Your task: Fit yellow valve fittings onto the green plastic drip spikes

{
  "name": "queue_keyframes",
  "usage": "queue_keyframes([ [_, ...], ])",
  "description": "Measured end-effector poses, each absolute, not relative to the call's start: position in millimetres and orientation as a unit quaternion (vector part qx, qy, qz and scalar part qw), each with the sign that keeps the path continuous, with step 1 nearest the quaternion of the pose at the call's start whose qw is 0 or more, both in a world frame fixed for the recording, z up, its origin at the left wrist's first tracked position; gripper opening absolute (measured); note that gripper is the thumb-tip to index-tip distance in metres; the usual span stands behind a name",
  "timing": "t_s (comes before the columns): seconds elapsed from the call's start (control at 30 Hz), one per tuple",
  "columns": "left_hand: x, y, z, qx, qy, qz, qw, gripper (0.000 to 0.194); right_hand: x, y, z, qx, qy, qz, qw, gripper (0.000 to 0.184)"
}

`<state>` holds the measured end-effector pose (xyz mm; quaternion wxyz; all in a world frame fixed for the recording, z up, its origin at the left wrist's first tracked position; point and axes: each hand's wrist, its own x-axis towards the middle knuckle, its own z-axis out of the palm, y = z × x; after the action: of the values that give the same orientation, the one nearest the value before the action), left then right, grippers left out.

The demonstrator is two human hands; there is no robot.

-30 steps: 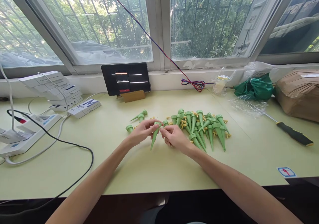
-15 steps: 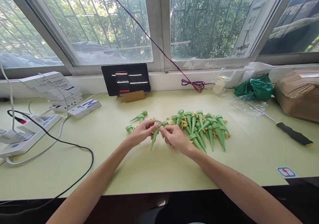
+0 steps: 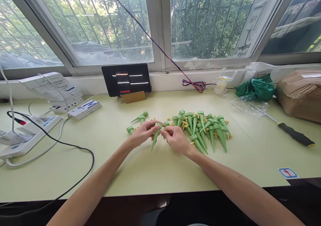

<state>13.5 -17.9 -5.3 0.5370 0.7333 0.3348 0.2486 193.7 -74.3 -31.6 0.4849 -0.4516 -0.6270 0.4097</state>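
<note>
Your left hand (image 3: pixel 144 133) grasps a green spike (image 3: pixel 155 138) by its ribbed cap, thumb on the near side; your right hand (image 3: pixel 176 139) bends its fingers in at the cap's right side, but you cannot tell from this view whether they pinch a small part. The spike hangs between your two hands above the pale yellow table (image 3: pixel 150 175), cap up, its smooth cone tapering to a point that leans down and a little left. Close beside your right hand, and partly behind it, lies a heap of green spikes (image 3: pixel 212 130) with yellow fittings (image 3: pixel 229 136) poking out among them, crowding that side of the grip. Just beyond your left hand lie a few loose spikes (image 3: pixel 142 116), partly hidden by the fingers. The table in front of your wrists is bare. Well right of the grip lie a screwdriver (image 3: pixel 296 135) and, past it, a green bag (image 3: pixel 258 88) and a brown package (image 3: pixel 298 93); well left are a power strip (image 3: pixel 32 137), a black cable (image 3: pixel 75 145) and white boxes (image 3: pixel 64 90). Farther ahead, a tablet (image 3: pixel 126 80) leans on a cardboard stand (image 3: pixel 134 97), a coiled red-and-blue cable (image 3: pixel 195 84) to its right, below the windows (image 3: pixel 210 21).
</note>
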Motion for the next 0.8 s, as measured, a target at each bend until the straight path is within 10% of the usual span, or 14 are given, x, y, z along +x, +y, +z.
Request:
queue_keyframes([
  [0.8,13.3,-17.0,-5.7,0.728,0.332,0.247,0.546,0.042,193.7,-73.7,-32.3,-0.446,-0.605,0.457,0.475,0.037],
])
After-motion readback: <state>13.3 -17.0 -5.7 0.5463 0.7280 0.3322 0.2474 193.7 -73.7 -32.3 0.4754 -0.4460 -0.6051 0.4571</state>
